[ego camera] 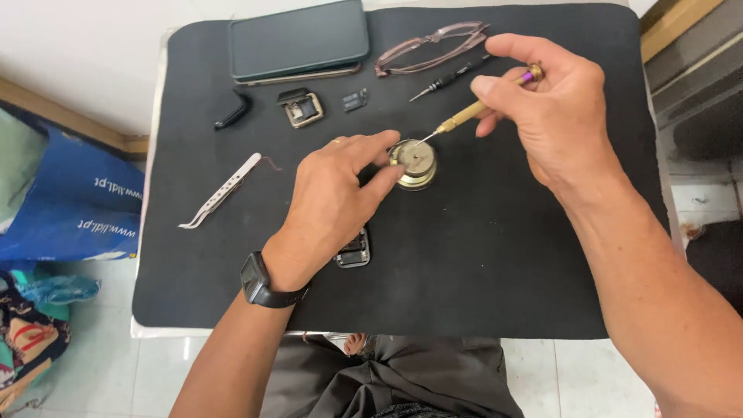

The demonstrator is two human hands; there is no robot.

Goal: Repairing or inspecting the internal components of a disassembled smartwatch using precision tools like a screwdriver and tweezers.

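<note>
My left hand rests on a black mat and pinches the side of a small round brass-coloured case between thumb and forefinger. My right hand holds a thin brass-handled screwdriver with a purple end cap. Its fine tip touches the top of the round case. A black watch sits on my left wrist.
White tweezers lie at the mat's left. At the back lie a dark phone, pink-framed glasses, a black screwdriver, a small square metal frame and a black strap piece. A dark rectangular part lies under my left palm.
</note>
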